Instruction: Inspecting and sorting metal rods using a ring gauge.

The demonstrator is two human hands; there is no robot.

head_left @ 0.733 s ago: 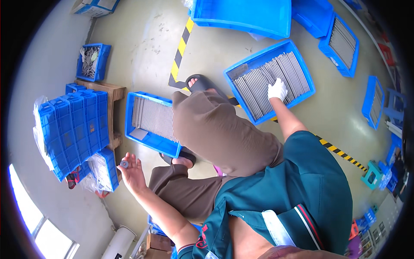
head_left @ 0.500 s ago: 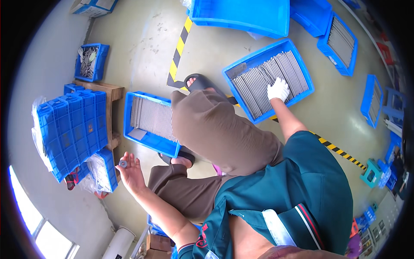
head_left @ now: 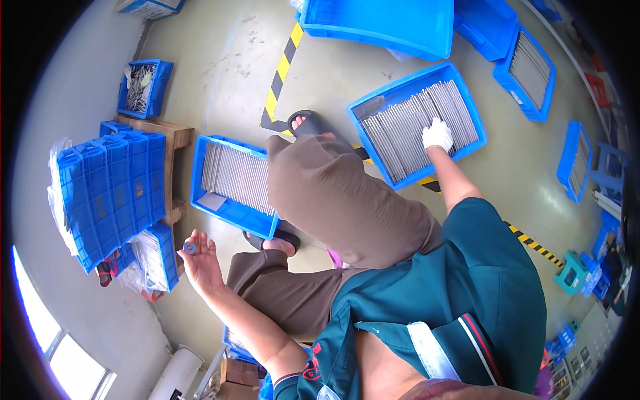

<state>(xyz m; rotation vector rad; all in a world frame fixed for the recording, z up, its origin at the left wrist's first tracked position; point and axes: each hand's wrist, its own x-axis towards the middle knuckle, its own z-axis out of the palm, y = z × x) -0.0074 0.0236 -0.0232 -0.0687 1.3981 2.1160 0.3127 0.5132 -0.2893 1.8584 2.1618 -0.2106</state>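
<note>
My left hand point(head_left: 204, 265) is held palm up at the left, thumb and fingers pinching a small round grey piece with a dark centre point(head_left: 189, 248). It is bare. My right hand point(head_left: 437, 136), in a white glove, reaches down to a row of thin metal rods point(head_left: 400, 137) in a blue crate point(head_left: 475, 110). Its fingers bend onto the rods, and the fingertips are partly hidden. A second blue crate point(head_left: 248, 225) with similar rods point(head_left: 235, 175) lies beside my knee, partly covered by it.
Stacked blue crates point(head_left: 113, 193) rest on a wooden pallet point(head_left: 175, 137) at left. A large blue bin point(head_left: 380, 27) stands ahead. More rod crates point(head_left: 530, 70) are at right. Yellow-black tape point(head_left: 283, 70) marks the floor. A small blue crate of loose parts point(head_left: 143, 87) is far left.
My gloved right hand has shifted slightly right and its fingers look drawn closer together. The left hand stays raised with the small round piece; the whole view has tilted a little.
</note>
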